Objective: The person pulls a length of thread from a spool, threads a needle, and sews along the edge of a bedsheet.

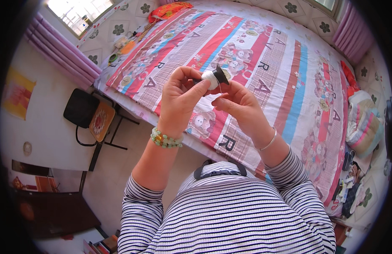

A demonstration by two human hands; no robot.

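My left hand (183, 98) grips a black spool wound with white thread (210, 79), thumb across the winding and fingers curled behind it. The spool tilts, and its black flange (220, 75) faces up and to the right. A thin strand of white thread (220, 90) runs down from the winding to my right hand (239, 103). The thumb and forefinger of that hand pinch the strand close beside the spool. Both hands are raised above a bed with a patterned bedspread (285, 95). Some of my right fingers are partly hidden behind the spool.
A folding chair with a black back (81, 108) stands left of the bed. Small items, including a green tape roll (112, 58), lie along the bed's left edge. At the right edge are a folded striped blanket (364, 123) and red-handled scissors (334, 204).
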